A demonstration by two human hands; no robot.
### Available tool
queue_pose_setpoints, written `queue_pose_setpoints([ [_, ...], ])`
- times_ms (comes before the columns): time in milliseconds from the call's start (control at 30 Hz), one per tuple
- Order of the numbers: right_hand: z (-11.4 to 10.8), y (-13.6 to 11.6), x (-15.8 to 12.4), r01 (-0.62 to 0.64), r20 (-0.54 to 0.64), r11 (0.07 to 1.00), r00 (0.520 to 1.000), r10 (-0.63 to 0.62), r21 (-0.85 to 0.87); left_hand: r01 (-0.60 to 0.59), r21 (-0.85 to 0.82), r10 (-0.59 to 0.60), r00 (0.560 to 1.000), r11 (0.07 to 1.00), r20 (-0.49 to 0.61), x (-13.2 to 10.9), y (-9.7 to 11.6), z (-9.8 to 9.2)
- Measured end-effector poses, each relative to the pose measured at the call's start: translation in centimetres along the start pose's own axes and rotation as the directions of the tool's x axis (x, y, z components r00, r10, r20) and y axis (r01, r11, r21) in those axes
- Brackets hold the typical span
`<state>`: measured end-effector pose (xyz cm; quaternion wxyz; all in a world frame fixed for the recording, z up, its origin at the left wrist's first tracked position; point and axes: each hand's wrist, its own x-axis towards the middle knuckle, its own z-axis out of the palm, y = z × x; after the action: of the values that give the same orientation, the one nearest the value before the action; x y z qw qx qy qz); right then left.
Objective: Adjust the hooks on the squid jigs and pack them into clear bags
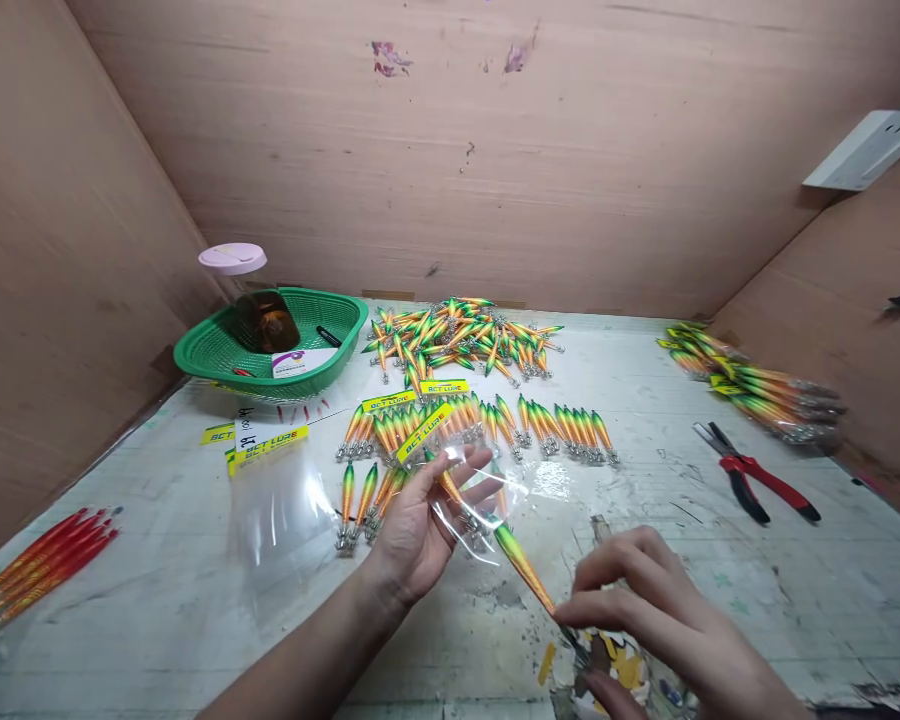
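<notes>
My left hand [418, 530], palm up, grips a clear plastic bag [425, 432] with a yellow "BCT LURE" header. A green and orange fishing lure shows in or behind the bag at my fingers. My right hand [656, 600] pinches a fishing lure [525, 565] near its hook end, its green nose pointing at the bag's lower edge. I cannot tell whether the nose is inside the bag. Beyond my hands lie rows of matching lures [585, 430] and a heap of them [450, 335]. Flat, clear bags [281, 510] lie to the left.
A green basket [330, 375] at the back left holds a jar with a pink lid [232, 258]. Red lures [52, 565] lie at far left. Red-handled pliers [765, 485] and bundled packed lures [757, 385] are on the right. Cardboard walls [457, 180] enclose the table.
</notes>
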<state>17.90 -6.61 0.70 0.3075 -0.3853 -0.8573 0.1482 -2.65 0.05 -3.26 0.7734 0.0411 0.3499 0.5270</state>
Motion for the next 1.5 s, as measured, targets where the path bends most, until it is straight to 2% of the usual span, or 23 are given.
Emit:
queue_pose_setpoints([
  [200, 2.3, 1.4, 1.1, 0.078, -0.093, 0.96, 0.99, -0.107, -0.268, 0.056, 0.037, -0.057, 0.998, 0.998, 0.03, -0.3, -0.9, 0.2],
  [400, 4.2, 1.6, 1.4, 0.008, -0.275, 0.926, 0.954, -0.12, -0.376, 0.093, 0.019, -0.095, 0.993, 0.995, 0.074, -0.4, -1.3, 0.3],
  [500, 5.1, 1.3, 1.6, -0.019, -0.353, 0.927, 0.927, -0.123, -0.373, 0.079, 0.013, -0.079, 0.993, 0.997, 0.082, -0.5, -1.3, 0.4],
  [600, 5.5, 1.3, 1.8, -0.009, -0.367, 0.926, 0.92, -0.141, -0.378, 0.07, -0.003, -0.07, 0.994, 0.998, 0.085, -0.6, -1.5, 0.4],
  [700, 5.0, 1.5, 1.5, 0.011, -0.267, 0.923, 0.956, -0.123, -0.385, 0.06, -0.046, -0.056, 0.994, 0.997, 0.09, -0.4, -1.7, 0.2],
  [800, 3.8, 2.0, 1.1, 0.049, -0.143, 0.955, 0.985, -0.094, -0.291, 0.041, -0.073, -0.035, 0.997, 0.997, 0.075, -0.1, -1.4, 0.0],
  [833, 3.4, 2.2, 1.0, 0.048, -0.163, 0.972, 0.983, -0.088, -0.231, 0.026, -0.078, -0.021, 0.997, 0.997, 0.068, -0.1, -1.0, 0.0],
  [933, 2.9, 3.3, 0.9, -0.062, -0.381, 0.995, 0.924, 0.026, -0.082, -0.069, -0.102, 0.073, 0.996, 0.992, 0.044, -0.1, 0.7, 0.2],
  [967, 3.0, 3.7, 0.9, -0.106, -0.385, 0.992, 0.92, 0.071, -0.071, -0.104, -0.11, 0.108, 0.994, 0.988, 0.031, -0.2, 1.4, 0.2],
  [1000, 3.4, 4.2, 1.0, -0.133, -0.334, 0.988, 0.937, 0.099, -0.083, -0.13, -0.115, 0.133, 0.991, 0.985, 0.018, -0.2, 2.0, 0.2],
  [1067, 4.6, 5.1, 1.1, -0.124, -0.142, 0.983, 0.984, 0.105, -0.137, -0.153, -0.113, 0.155, 0.988, 0.982, 0.006, -0.3, 2.8, 0.2],
  [1133, 6.2, 5.9, 1.1, -0.077, -0.015, 0.985, 0.997, 0.076, -0.157, -0.151, -0.093, 0.154, 0.988, 0.984, 0.017, -0.2, 2.9, 0.2],
  [1233, 8.3, 6.5, 1.2, -0.053, -0.014, 0.985, 0.999, 0.051, -0.167, -0.12, -0.046, 0.122, 0.992, 0.992, 0.038, -0.2, 2.3, 0.1],
  [1300, 8.8, 6.6, 1.3, -0.044, -0.019, 0.985, 0.999, 0.041, -0.169, -0.098, -0.019, 0.099, 0.994, 0.995, 0.048, -0.1, 2.0, 0.0],
  [1400, 7.3, 6.5, 0.6, -0.037, -0.019, 0.987, 0.999, 0.034, -0.154, -0.086, 0.003, 0.086, 0.995, 0.996, 0.048, 0.0, 1.8, 0.1],
  [1500, 3.3, 6.4, -1.2, -0.084, -0.011, 0.991, 0.996, 0.083, -0.105, -0.087, -0.007, 0.088, 0.996, 0.996, 0.032, 0.1, 1.7, 0.1],
])
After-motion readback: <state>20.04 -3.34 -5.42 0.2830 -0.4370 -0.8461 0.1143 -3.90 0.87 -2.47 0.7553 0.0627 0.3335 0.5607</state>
